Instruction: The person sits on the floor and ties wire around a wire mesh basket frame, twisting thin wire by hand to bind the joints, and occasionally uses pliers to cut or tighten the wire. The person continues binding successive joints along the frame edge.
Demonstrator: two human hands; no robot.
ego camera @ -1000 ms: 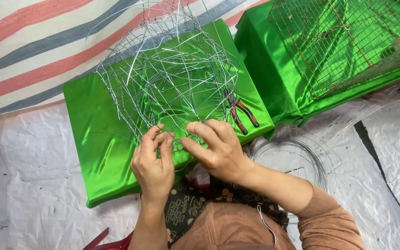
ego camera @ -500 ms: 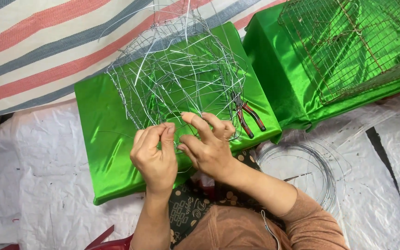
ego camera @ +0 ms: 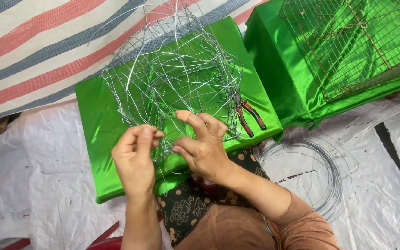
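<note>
Fingers of our left hand (ego camera: 135, 155) were curled in, thumb and forefinger pinching a thin strand of the wire frame (ego camera: 172, 88) at its near edge, while our right hand (ego camera: 201, 148) lay just beside it, its fingers half spread over the same edge with the bandaged forefinger raised and the thumb and middle fingers nipping a wire; we could not tell whether both hands held one strand or two. We judged the step in hand to be hand-twisting a loose end around the frame's near rim, a tying step in the middle of building up the mesh, since many strands stood loose and unfinished at the far side. The next move, as we read it, called for steady tension from the left while the right wound the strand tight, and perhaps the red-handled pliers (ego camera: 248, 118) lying just beside the frame near the cushion's right edge. The frame sat on the green satin cushion (ego camera: 98, 115), covering most of its top and reaching from the near edge to the far one; its open side faced up, loose ends pointing up and away from us, and its long axis ran roughly from the cushion's left edge to its right. A coil of wire (ego camera: 302, 178) lay on the white sheet (ego camera: 33, 176) to our right, well apart from a finished rusty wire cage (ego camera: 353, 41) on a second green cushion
</note>
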